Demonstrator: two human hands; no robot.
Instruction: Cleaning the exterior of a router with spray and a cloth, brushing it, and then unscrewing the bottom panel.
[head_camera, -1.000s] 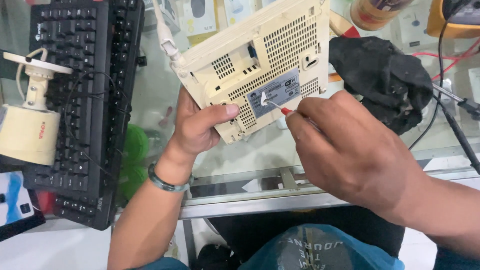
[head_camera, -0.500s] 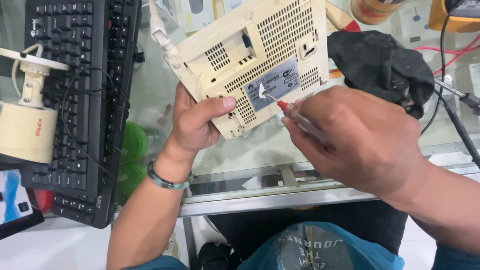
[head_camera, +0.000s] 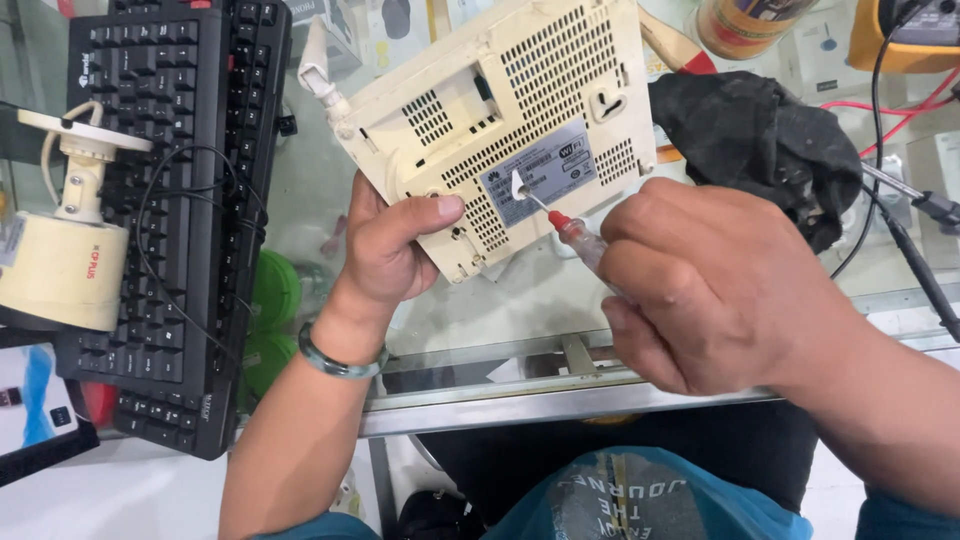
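Okay, my left hand (head_camera: 385, 255) grips the cream router (head_camera: 500, 130) by its lower edge, thumb pressed flat on the vented underside, the rest of my fingers curled behind where I can't see them. Router is tilted up off the glass table (head_camera: 300, 180), bottom face toward me. My right hand (head_camera: 700, 285) is closed round a small screwdriver (head_camera: 572, 232) with a red collar and clear handle; the tip sits at the lower left corner of the grey label (head_camera: 545, 172), just past my left thumb, where a bit of label is peeled back.

To do this well, I judge: keep the shaft in line with whatever is under that flap, press in before turning, and let the left thumb brace against the push so the case doesn't rock. A slipped tip would likely tear the label or scratch the plastic.

Beyond my left hand lies a black keyboard (head_camera: 175, 200), and a white security camera (head_camera: 65, 250) rests past that, its cable looped over the keys. Beyond my right knuckles sits a black cloth (head_camera: 760, 140). A green bangle (head_camera: 335, 360) is on my left wrist.
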